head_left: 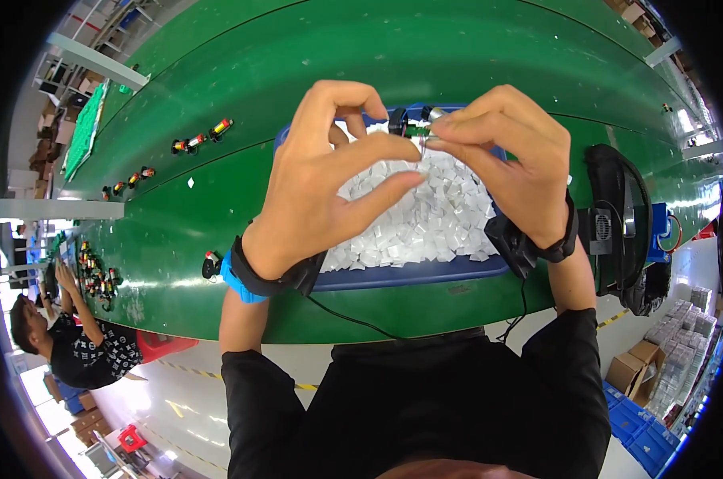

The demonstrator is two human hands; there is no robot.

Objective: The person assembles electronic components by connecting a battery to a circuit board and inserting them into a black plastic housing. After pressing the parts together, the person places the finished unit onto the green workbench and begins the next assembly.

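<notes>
Both hands are raised over a blue tray point(409, 275) heaped with small white pieces point(433, 215) on the green desk point(473, 72). The left hand point(321, 180) and right hand point(509, 164) pinch together a small dark part point(413, 125) between their fingertips, above the tray's far edge.

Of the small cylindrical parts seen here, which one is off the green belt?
The small part pinched between the left hand and right hand, above the blue tray. The other small parts lie on the green belt.
</notes>
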